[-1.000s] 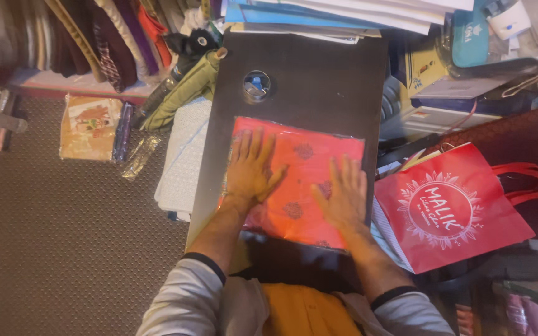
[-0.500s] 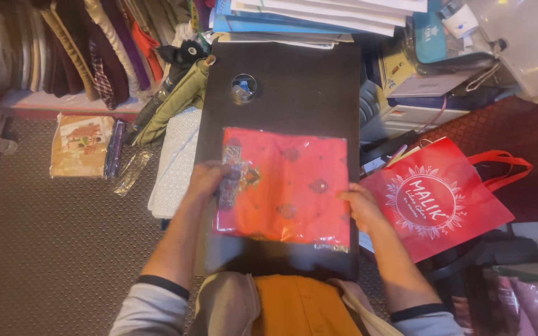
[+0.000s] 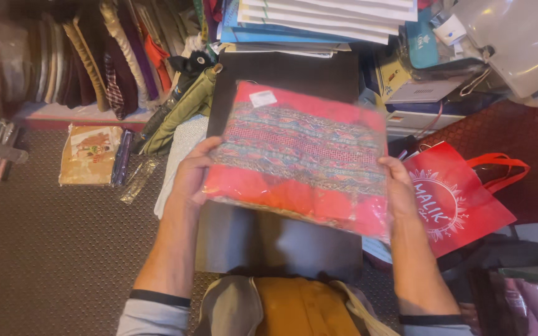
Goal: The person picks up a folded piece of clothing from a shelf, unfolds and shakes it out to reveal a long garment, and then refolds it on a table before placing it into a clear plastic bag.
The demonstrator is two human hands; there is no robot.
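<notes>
Red cloth with a woven striped band, sealed in a clear packet [image 3: 297, 155], is held up over the dark desk [image 3: 269, 239], tilted and lifted clear of it. The left hand [image 3: 189, 177] grips the packet's left edge and the right hand [image 3: 401, 190] its right edge, fingers curled behind it. Right of the packet lies a red bag [image 3: 453, 202]; above it sits a paper stack [image 3: 319, 18].
</notes>
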